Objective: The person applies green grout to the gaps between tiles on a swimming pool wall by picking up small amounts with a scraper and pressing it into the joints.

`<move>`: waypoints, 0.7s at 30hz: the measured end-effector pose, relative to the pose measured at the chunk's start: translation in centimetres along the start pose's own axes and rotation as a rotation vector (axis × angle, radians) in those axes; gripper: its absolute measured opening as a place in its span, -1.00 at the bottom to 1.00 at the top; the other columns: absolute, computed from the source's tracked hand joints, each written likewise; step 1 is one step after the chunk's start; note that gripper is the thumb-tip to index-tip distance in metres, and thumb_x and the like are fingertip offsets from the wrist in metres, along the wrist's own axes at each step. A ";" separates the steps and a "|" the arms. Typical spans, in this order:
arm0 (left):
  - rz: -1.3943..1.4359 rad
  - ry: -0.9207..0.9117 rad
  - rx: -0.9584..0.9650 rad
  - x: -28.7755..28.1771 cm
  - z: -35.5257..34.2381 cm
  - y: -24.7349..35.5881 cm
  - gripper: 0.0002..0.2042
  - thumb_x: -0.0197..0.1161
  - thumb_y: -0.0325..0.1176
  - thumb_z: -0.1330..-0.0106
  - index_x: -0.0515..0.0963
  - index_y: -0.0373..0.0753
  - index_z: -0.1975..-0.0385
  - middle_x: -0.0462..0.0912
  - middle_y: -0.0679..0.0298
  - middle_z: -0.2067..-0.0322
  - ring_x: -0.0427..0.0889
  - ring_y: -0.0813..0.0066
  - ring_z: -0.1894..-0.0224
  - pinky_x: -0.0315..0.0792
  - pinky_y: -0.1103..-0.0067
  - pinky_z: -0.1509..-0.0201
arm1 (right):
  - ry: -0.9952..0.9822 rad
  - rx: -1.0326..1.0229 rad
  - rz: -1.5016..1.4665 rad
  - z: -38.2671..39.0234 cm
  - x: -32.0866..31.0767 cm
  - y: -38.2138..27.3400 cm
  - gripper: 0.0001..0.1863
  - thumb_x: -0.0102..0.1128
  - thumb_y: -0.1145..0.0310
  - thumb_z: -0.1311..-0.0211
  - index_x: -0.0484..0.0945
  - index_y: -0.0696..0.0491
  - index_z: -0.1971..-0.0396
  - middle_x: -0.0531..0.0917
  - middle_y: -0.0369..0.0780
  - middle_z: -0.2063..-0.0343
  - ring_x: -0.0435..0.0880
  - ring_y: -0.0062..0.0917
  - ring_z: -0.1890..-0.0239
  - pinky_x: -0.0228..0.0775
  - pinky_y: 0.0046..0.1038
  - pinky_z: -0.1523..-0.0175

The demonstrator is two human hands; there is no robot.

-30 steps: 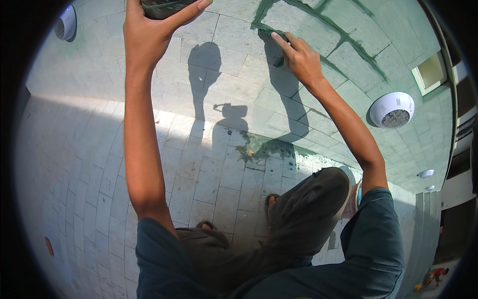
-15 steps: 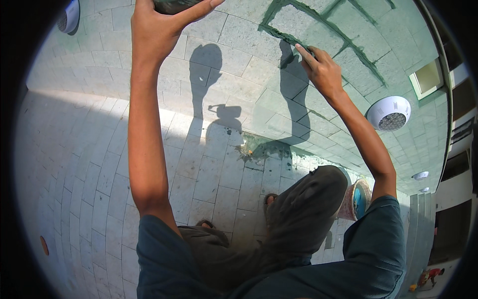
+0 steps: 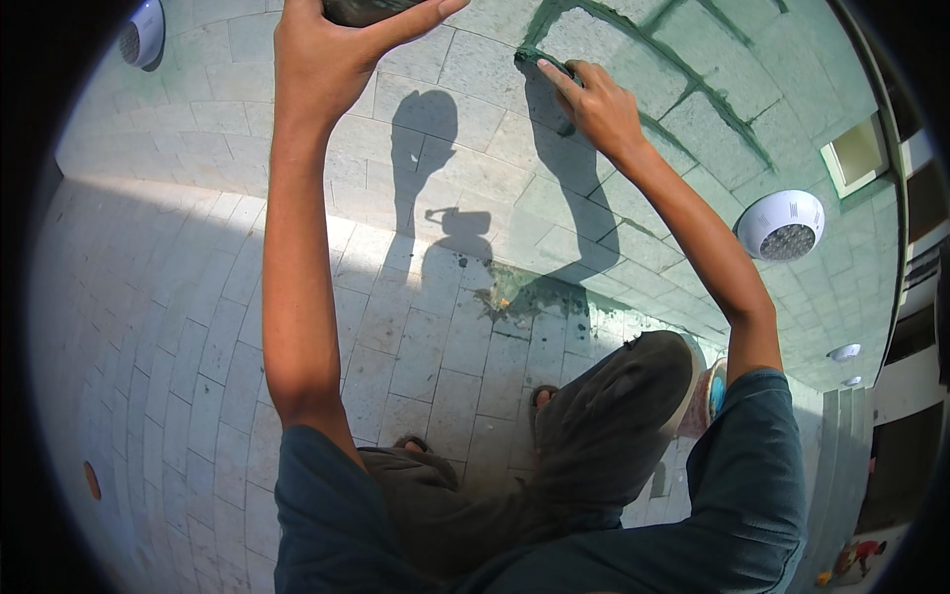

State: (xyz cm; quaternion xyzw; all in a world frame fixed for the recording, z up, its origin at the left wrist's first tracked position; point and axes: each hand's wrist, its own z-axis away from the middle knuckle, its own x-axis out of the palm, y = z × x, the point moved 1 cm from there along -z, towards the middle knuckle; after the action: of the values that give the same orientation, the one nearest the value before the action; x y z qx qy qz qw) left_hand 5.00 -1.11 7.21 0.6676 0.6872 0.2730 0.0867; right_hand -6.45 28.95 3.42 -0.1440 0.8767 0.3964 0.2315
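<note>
My left hand (image 3: 327, 69) is raised at the top edge, closed around a dark, rounded vessel (image 3: 371, 8) like a bowl; the frame cuts off most of it. On the tiled wall (image 3: 485, 109), dark green paste (image 3: 683, 69) lies along several tile joints. My right hand (image 3: 599, 109) is against this wall, with its index finger stretched along a dark green line near its left corner. It grips a small flat tool smeared green (image 3: 566, 129), mostly hidden by the fingers.
Round white lamps (image 3: 782, 226) stick out from the wall on both sides. A pale square recess (image 3: 856, 156) sits at upper right. Beside my bent knee (image 3: 643, 396) stands a bucket (image 3: 705, 396), partly covered by my arm. Wet green splashes (image 3: 529, 297) mark the wall's foot.
My right hand has slid left and upward along the green line toward its corner. The left hand keeps its grip on the vessel. The whole view has shifted slightly.
</note>
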 end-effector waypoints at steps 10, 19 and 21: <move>0.033 0.034 0.001 0.4 0.3 -0.7 -0.32 0.57 -0.55 0.05 0.38 -0.38 -0.11 0.60 0.15 0.04 0.60 0.43 -0.01 0.50 0.50 -0.15 | -0.112 0.018 0.049 3.9 -2.6 3.0 -0.46 0.30 0.34 -0.14 0.53 -0.27 -0.17 0.56 -0.32 0.31 0.62 -0.49 0.24 0.56 -0.41 0.42; 0.034 -0.013 -0.048 0.4 0.2 0.7 -0.39 0.56 -0.55 0.04 0.43 -0.37 -0.06 0.63 0.17 0.09 0.63 0.46 0.06 0.53 0.52 -0.09 | -0.160 0.053 0.051 5.8 -5.0 3.0 -0.46 0.33 0.35 -0.15 0.53 -0.29 -0.18 0.60 -0.30 0.25 0.65 -0.47 0.27 0.56 -0.42 0.42; 0.044 -0.016 -0.018 0.4 0.1 0.0 -0.39 0.56 -0.55 0.04 0.43 -0.37 -0.06 0.63 0.18 0.09 0.63 0.46 0.06 0.53 0.52 -0.09 | -0.129 0.047 0.030 5.6 -5.0 2.5 -0.47 0.33 0.35 -0.16 0.53 -0.29 -0.18 0.62 -0.30 0.24 0.65 -0.46 0.27 0.56 -0.42 0.41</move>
State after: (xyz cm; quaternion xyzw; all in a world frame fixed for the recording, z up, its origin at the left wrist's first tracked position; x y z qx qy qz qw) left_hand 4.99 -0.73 7.23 0.6840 0.6690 0.2760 0.0920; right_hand -1.62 35.16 4.39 -0.0997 0.8711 0.3873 0.2849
